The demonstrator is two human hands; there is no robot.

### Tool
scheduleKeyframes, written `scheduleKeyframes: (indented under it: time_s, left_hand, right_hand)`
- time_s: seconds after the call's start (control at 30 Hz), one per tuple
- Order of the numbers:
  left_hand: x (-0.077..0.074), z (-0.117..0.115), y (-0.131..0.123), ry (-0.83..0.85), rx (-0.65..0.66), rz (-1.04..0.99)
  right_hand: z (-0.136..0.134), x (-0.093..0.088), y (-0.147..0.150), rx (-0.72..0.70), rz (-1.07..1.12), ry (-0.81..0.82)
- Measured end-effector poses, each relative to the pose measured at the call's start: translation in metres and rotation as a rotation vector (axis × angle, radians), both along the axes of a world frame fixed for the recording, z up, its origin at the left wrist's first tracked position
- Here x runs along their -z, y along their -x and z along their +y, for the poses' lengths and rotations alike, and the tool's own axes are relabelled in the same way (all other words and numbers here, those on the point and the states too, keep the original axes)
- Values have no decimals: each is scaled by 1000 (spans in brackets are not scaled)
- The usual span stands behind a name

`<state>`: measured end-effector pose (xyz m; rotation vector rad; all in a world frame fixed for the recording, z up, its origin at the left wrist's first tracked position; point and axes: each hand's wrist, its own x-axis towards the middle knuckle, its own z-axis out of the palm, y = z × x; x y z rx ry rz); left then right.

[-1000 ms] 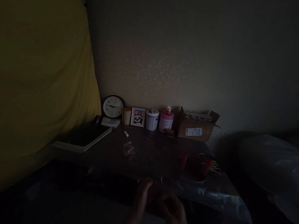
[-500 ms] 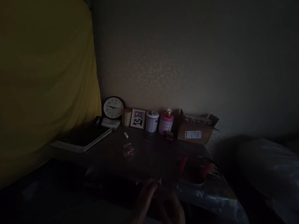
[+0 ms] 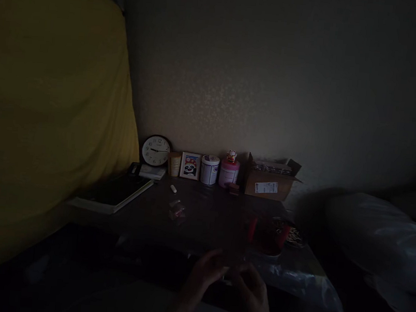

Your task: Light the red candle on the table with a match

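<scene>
The room is very dark. My left hand and my right hand are raised together just in front of the near edge of a dark table. Their fingertips meet around something small and pale that I cannot make out. Fingers of both hands look curled inward. Just beyond them on the table stands a red container with a heap of thin sticks beside it.
Along the wall stand a round clock, a panda picture, a white tin, a pink jar and an open cardboard box. A notebook lies at left beside a yellow curtain. Crumpled plastic lies at right.
My hands have drawn closer together and lifted slightly toward the table edge. The view has shifted a little to the right.
</scene>
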<state>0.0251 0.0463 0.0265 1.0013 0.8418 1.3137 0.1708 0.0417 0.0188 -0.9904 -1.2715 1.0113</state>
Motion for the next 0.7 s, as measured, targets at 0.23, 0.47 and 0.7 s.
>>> scheduleKeyframes:
  time_s: [0.23,0.47,0.7]
  left_hand:
    - [-1,-4,3,-41,80,-140]
    - [-5,-6,4,44,138,-238]
    - [-2,-4,7,62,174,-298]
  right_hand:
    - [1,-7,-7,21,204,108]
    - [9,-8,-8,44,550,240]
    - [8,-8,-8,109,350,167]
